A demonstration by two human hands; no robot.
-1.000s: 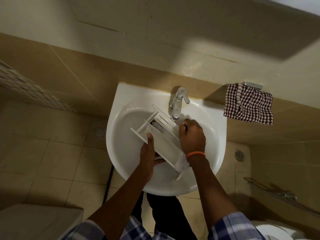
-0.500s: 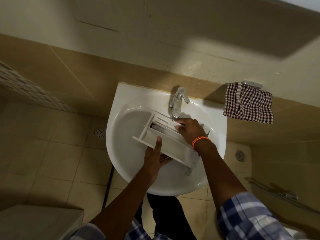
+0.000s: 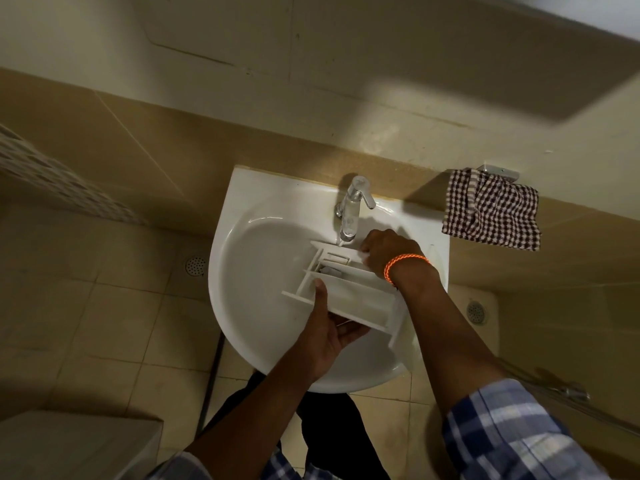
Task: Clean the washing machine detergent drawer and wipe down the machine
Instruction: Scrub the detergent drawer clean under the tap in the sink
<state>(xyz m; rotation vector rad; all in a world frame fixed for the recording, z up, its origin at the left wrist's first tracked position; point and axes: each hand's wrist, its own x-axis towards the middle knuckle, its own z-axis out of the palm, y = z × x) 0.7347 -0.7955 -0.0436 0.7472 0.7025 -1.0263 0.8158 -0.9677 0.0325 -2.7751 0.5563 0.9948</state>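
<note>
The detergent drawer [image 3: 349, 292] is being held over the white sink [image 3: 263, 265], and its far end is now being presented directly under the spout of the tap [image 3: 351, 211]. Compared with a second ago, the drawer is being carried flatter and further toward the tap, the long axis having been swung from a steep diagonal to a shallower one; the right hand [image 3: 388, 252] has been moved from the drawer's middle up to its far compartments. A thin stream appears to be falling from the spout onto that end, though this cannot be confirmed. It is judged that rinsing of the rear compartments is being carried out, and that wiping of the machine is not yet begun.

The left hand [image 3: 329, 327] is being kept beneath the near side wall, palm up, with the thumb pressed over the wall's top edge, so the drawer is being gripped. The right hand is being held knuckles up with fingers curled down into a far compartment; whether anything is being pinched cannot be told. A checked cloth [image 3: 491, 209] is hanging on the wall beside the sink.
</note>
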